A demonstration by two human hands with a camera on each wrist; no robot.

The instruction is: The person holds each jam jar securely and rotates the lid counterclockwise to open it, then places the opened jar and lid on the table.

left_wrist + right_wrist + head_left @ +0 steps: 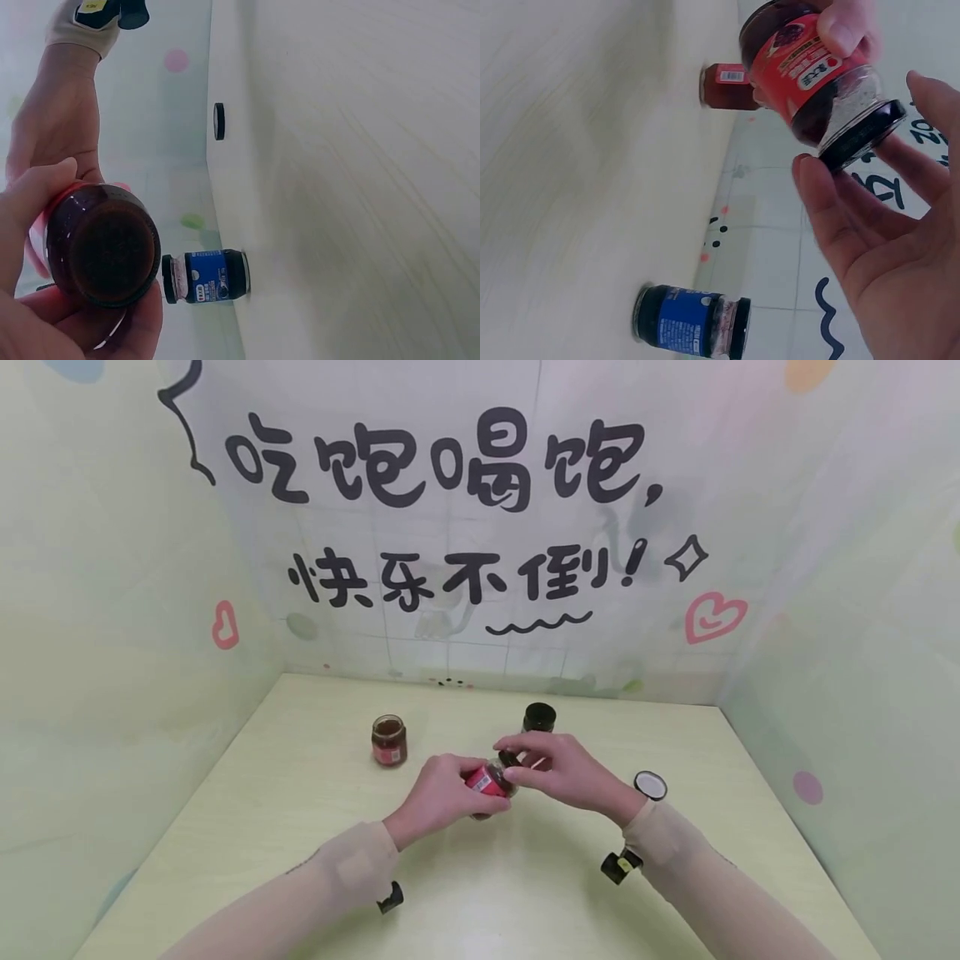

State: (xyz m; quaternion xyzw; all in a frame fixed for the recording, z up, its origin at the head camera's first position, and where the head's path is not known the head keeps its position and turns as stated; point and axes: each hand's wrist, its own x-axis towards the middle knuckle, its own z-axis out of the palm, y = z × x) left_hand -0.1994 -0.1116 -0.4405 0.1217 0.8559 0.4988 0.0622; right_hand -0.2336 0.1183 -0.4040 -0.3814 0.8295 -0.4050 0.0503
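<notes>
My left hand (438, 795) grips a small glass jar (486, 782) with a red label and dark contents, held tilted above the table. Its black lid (508, 759) points up and right, towards my right hand (570, 770). In the right wrist view, the thumb and fingers of that hand curl round the lid's rim (862, 135), while one finger stands off it. The lid sits on the jar's mouth; whether it is loose I cannot tell. The left wrist view looks onto the dark base of the jar (112, 247).
On the table (480, 902), an uncapped red-labelled jar (389, 752) stands at the back left. A blue-labelled jar (208, 276) with a black lid stands upright behind my right hand. A loose lid (650, 786) lies white inside up near my right wrist. Printed cloth walls surround the table.
</notes>
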